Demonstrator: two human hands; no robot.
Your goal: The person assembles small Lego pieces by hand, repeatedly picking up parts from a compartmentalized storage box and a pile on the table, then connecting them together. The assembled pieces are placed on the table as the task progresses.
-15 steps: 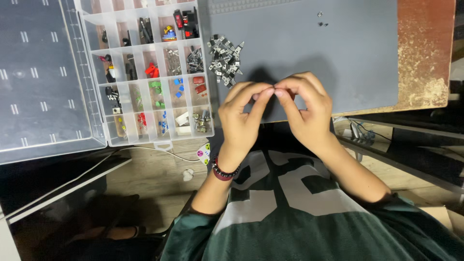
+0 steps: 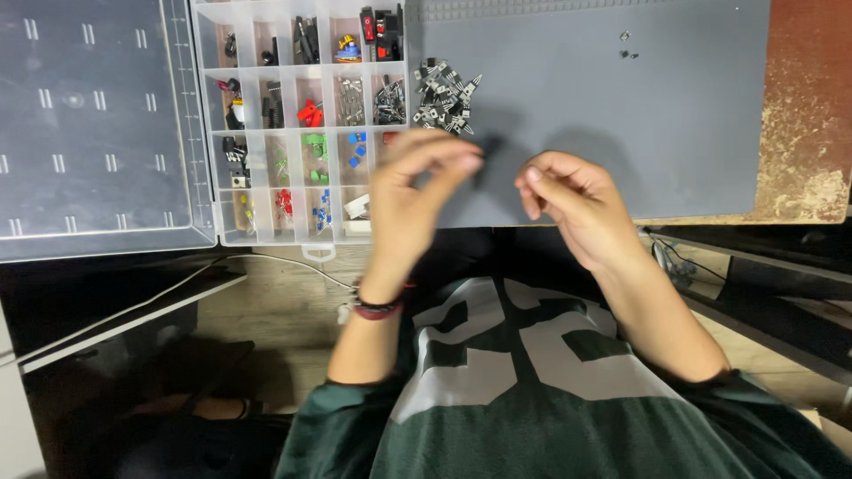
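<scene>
My left hand (image 2: pixel 413 200) is raised over the front edge of the grey mat (image 2: pixel 621 115), its thumb and fingertips pinched on a small dark part (image 2: pixel 487 148) that is blurred. My right hand (image 2: pixel 572 200) hovers a short way to the right, fingers curled inward with nothing visible in them. Just beyond my left fingertips, a pile of small black components with metal legs (image 2: pixel 444 98) lies on the mat.
A clear compartment box (image 2: pixel 302 235) with several coloured electronic parts sits left of the mat, its open lid (image 2: pixel 98 133) lying flat further left. Two tiny parts (image 2: pixel 626 44) rest at the mat's far side. Worn wooden tabletop (image 2: pixel 808 115) shows at right. A white cable (image 2: pixel 284 262) runs below the box.
My hands were pressed together fingertip to fingertip; now they have drawn apart, the left moving left with the small dark part and the right moving right.
</scene>
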